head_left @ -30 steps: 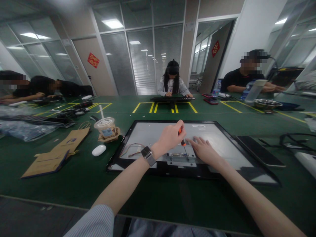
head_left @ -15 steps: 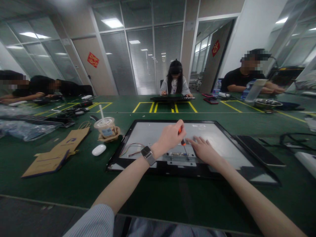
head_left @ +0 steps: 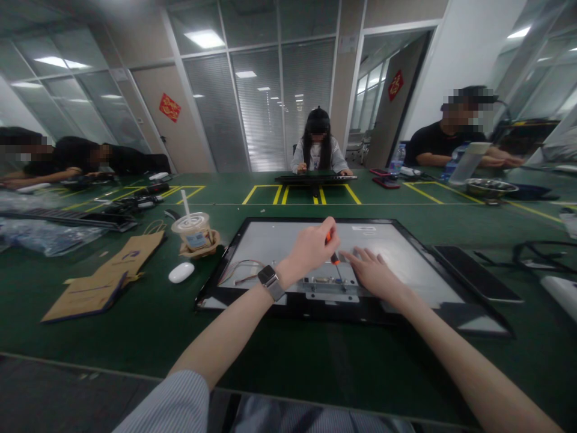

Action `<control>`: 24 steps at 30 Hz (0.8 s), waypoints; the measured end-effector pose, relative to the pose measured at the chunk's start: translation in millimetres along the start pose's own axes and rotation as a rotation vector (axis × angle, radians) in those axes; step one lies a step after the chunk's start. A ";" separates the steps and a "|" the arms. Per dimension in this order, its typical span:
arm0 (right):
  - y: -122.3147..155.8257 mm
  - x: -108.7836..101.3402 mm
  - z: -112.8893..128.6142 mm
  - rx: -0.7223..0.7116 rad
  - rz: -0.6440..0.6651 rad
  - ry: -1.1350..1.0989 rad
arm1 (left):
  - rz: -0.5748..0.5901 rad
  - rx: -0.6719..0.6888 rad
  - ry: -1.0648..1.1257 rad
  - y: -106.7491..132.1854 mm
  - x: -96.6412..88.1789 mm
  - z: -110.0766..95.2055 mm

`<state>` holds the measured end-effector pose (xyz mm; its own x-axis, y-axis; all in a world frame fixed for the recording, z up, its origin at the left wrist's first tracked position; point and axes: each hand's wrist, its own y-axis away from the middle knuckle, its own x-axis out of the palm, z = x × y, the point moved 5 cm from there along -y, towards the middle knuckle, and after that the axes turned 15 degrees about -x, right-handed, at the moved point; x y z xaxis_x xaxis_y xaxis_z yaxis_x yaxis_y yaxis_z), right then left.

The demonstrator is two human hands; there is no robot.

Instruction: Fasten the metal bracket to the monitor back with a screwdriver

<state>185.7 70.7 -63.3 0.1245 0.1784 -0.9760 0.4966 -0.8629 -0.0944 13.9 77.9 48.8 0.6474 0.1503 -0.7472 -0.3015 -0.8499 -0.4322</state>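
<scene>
My left hand [head_left: 313, 245] is closed around the orange-and-black handle of a screwdriver [head_left: 335, 258]. The tool stands nearly upright, its thin shaft reaching down to a metal bracket [head_left: 331, 288] with ports along it. That bracket sits near the front edge of a monitor panel [head_left: 274, 246], which lies back side up on the table, grey with a black frame. Right of the screwdriver, my right hand [head_left: 376, 273] rests with spread fingers on the panel. Thin wires [head_left: 238, 270] lie on the panel's left part. Whether the tip sits in a screw is too small to tell.
Left of the panel are a white mouse [head_left: 181, 272], a drink cup with a straw [head_left: 193, 231] and a brown paper bag [head_left: 103, 276]. A black flat device [head_left: 478, 273] lies to the right. Across the green table [head_left: 216, 355] a person [head_left: 319, 144] handles another dark panel.
Little differs: the view has shifted very slightly. Both my hands keep their places, the left on the screwdriver and the right on the panel.
</scene>
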 end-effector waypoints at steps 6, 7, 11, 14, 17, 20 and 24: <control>0.3 -0.6 0.3 -0.007 -0.003 -0.002 | 0.007 -0.006 -0.003 -0.7 0.3 0.5; 0.3 -0.4 0.2 -0.007 -0.004 -0.001 | 0.011 -0.011 -0.008 -0.7 0.2 0.3; 0.5 -0.2 0.3 -0.007 -0.003 0.006 | 0.006 -0.007 -0.012 -0.3 -0.6 -0.5; 0.7 -1.0 1.1 -0.002 0.012 0.008 | 0.000 0.000 0.005 0.0 -0.6 -0.1; 1.0 -2.2 1.8 0.008 0.018 0.015 | 0.002 0.008 0.021 0.1 -0.1 0.5; 1.2 -3.3 2.5 0.008 0.014 0.029 | 0.008 0.004 0.023 0.1 0.4 0.7; 1.2 -4.8 3.6 0.006 0.025 0.031 | 0.011 -0.007 0.011 0.0 0.0 0.5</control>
<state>182.6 67.1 -59.5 0.1635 0.1713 -0.9716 0.4874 -0.8703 -0.0714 13.5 78.2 48.5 0.6514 0.1354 -0.7466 -0.3035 -0.8553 -0.4200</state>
